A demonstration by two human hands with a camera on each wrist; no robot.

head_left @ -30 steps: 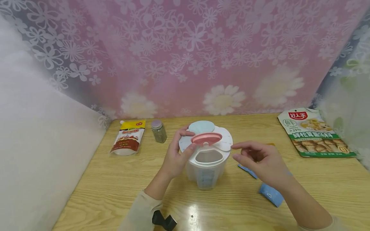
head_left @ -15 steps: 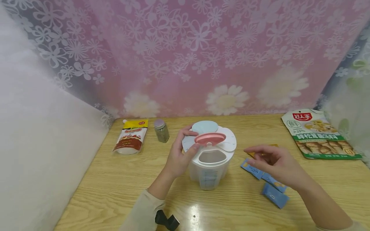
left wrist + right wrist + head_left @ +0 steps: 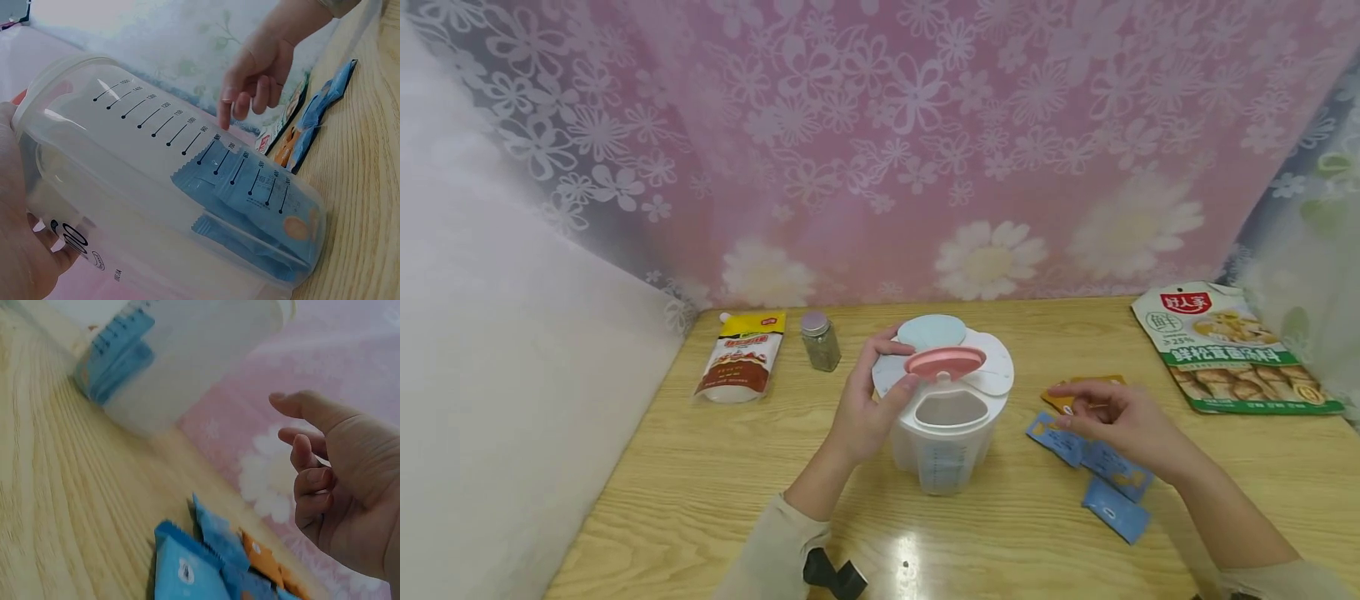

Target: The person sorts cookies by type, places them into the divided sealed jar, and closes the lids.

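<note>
A translucent storage container (image 3: 943,462) with printed measuring marks stands on the table. On its white lid (image 3: 996,371), a pink flap (image 3: 946,362) is raised over an uncovered opening, and a pale blue flap (image 3: 931,331) lies at the back. My left hand (image 3: 868,404) grips the container by the lid's left side, thumb near the pink flap. Blue packets (image 3: 231,194) lie inside, low in one compartment. My right hand (image 3: 1131,425) hovers over loose blue packets (image 3: 1116,510) and orange packets (image 3: 1057,402), its fingers loosely bent with nothing between them.
Back left are a standing yellow, white and brown pouch (image 3: 741,358) and a small jar (image 3: 820,342) with a purplish lid. A large mushroom-printed bag (image 3: 1236,350) lies back right. Floral cloth (image 3: 850,167) hangs behind the wooden table (image 3: 700,483).
My right hand has moved right, from beside the container's lid to above the loose packets. My left hand keeps its grip on the container; the head view has shifted slightly.
</note>
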